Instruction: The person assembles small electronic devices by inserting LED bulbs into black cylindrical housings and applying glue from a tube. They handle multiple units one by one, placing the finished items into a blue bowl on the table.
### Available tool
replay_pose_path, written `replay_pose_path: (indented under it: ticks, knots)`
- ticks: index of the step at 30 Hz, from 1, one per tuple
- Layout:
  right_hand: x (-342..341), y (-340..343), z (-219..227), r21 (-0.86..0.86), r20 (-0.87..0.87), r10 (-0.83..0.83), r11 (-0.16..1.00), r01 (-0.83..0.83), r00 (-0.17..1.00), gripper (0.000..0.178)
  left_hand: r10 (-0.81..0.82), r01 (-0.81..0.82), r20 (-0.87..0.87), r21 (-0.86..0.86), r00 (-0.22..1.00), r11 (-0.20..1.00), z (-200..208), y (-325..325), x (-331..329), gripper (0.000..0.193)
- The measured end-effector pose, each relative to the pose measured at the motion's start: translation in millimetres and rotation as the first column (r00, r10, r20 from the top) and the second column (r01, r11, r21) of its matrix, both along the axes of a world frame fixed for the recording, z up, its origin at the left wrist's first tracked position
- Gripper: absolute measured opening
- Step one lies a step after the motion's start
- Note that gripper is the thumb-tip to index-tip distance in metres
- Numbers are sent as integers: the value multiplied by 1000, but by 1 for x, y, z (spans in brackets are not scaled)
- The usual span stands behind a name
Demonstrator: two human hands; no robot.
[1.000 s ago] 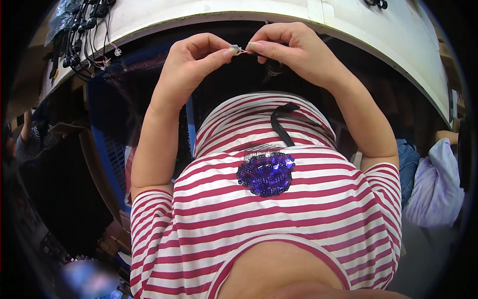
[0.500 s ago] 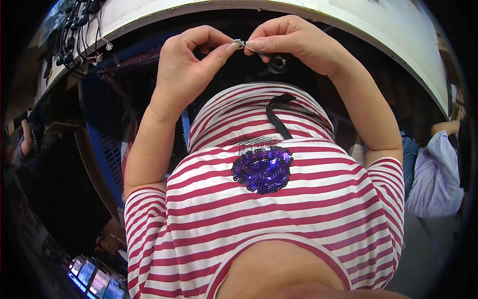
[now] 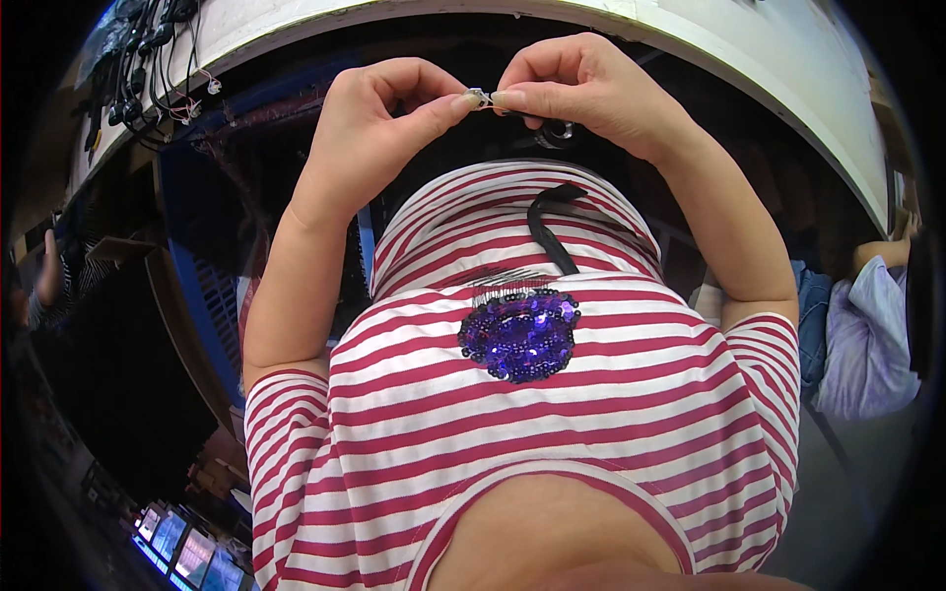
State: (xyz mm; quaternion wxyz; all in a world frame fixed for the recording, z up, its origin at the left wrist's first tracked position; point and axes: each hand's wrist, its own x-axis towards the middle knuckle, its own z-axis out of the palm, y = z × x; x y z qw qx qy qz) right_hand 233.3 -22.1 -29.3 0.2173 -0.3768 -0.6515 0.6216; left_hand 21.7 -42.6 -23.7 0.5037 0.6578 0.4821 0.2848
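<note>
My left hand [image 3: 379, 133] pinches a small whitish-silver connector [image 3: 479, 97] between thumb and forefinger. Directly opposite, my right hand [image 3: 606, 98] has its thumb and forefinger closed on the thin, pale wires coming out of that connector. The fingertips of both hands almost meet, and they cover part of the connector and wires. Below the right fingers shows a round, black, shiny piece [image 3: 555, 135], partly hidden by the hand; whether it joins the wires I cannot tell. Both hands are raised just in front of the white table's near edge.
The white table [image 3: 749, 74] curves across the top. Several black cables with bare, light wire ends [image 3: 148, 74] hang over its left side. A blue plastic crate [image 3: 212, 295] stands low at left. Another person's pale purple sleeve [image 3: 867, 340] is at right; a person's arm [image 3: 49, 276] shows far left.
Both hands have shifted slightly down and to the right, with the connector between them. The round black piece is now more covered by the right hand. The neighbour's sleeve at right moved a little.
</note>
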Motion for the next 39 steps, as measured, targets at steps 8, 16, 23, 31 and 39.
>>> replay_pose_path:
  ticks: [8, 16, 23, 31, 39]
  knots:
    - [4, -5, 5, 37, 8, -13, 999, 12, 1000, 20, -61, 125, 229, -277, 972, 953, 1, 3, -1, 17]
    - [7, 1, 0, -50, -82, 0, 999, -4, 997, 23, -10, 168, 395, -368, 919, 915, -8, 6, 2, 18]
    - [4, 0, -7, -64, -160, -77, 996, 68, 984, 20, 299, 85, 617, -515, 728, 853, -25, -3, 17, 13]
    - [-1, -5, -22, 311, -236, -146, 925, 217, 961, 14, 143, 61, 498, -371, 855, 927, -9, 7, 8, 17]
    - [4, 3, -14, 323, -110, -46, 943, 80, 993, 13, -72, 142, 245, -283, 967, 949, 4, 16, 6, 15]
